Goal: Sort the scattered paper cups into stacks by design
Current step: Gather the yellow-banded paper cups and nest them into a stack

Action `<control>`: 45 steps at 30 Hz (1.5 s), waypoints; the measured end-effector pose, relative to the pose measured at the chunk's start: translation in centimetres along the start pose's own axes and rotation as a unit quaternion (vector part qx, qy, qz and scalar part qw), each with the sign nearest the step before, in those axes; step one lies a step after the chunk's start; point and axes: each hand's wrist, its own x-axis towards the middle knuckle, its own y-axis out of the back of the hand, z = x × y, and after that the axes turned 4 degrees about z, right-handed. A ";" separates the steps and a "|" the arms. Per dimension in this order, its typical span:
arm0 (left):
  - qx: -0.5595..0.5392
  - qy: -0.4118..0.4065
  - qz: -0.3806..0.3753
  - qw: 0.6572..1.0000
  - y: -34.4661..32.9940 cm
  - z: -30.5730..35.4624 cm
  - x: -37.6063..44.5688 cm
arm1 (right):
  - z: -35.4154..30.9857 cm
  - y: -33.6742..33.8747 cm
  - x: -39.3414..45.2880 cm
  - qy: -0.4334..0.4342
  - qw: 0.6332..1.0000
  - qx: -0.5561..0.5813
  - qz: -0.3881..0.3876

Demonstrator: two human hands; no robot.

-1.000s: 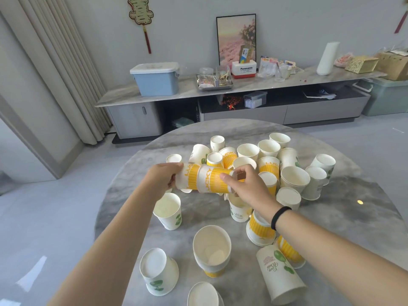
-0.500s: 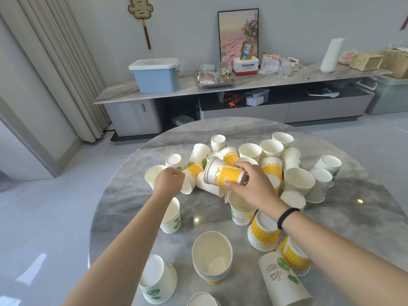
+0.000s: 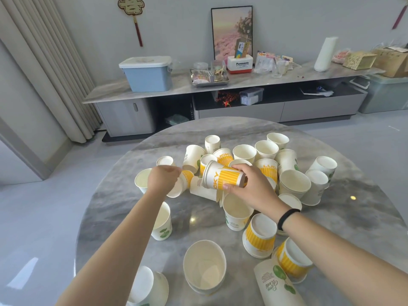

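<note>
The right hand (image 3: 247, 186) is gripping a yellow striped cup (image 3: 221, 176) sideways above the pile of cups (image 3: 273, 168) on the marble surface (image 3: 353, 228). The left hand (image 3: 162, 178) is closing around another yellow cup (image 3: 183, 182) lying at the pile's left edge, fingers curled over it.

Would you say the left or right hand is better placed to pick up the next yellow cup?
Left: the left hand is already on a yellow cup; the right hand holds the yellow stack.
</note>
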 end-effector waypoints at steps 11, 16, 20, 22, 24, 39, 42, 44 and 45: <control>-0.046 -0.092 -0.116 0.988 5.7 3.3 -5.4 | -4.1 0.8 -2.1 0.025 0.992 0.084 -0.087; -0.058 -0.119 -0.139 0.981 6.5 4.1 -9.7 | -6.8 1.5 -4.7 0.030 0.982 0.099 -0.161; 0.035 -0.197 -0.133 0.971 7.0 3.7 -13.0 | -7.5 2.6 -6.4 -0.008 0.965 0.137 -0.223; 0.091 -0.238 -0.130 0.958 7.2 3.6 -15.0 | -7.4 3.1 -7.2 0.005 0.958 0.122 -0.260; 0.168 -0.280 -0.129 0.936 7.3 3.3 -17.1 | -7.1 3.5 -8.1 0.011 0.947 0.130 -0.294; 0.230 -0.285 -0.126 0.922 5.3 -0.5 -18.4 | -5.2 2.4 -10.0 -0.129 0.921 0.154 -0.333; 0.299 -0.169 -0.145 0.928 5.2 -1.3 -17.4 | -5.0 2.0 -10.3 -0.177 0.888 0.174 -0.387; 0.230 -0.061 -0.234 0.943 5.0 -1.8 -17.1 | -5.1 1.6 -10.6 -0.206 0.859 0.203 -0.423; 0.173 -0.019 -0.261 0.950 4.9 -2.0 -17.0 | -5.2 1.4 -10.6 -0.212 0.852 0.216 -0.427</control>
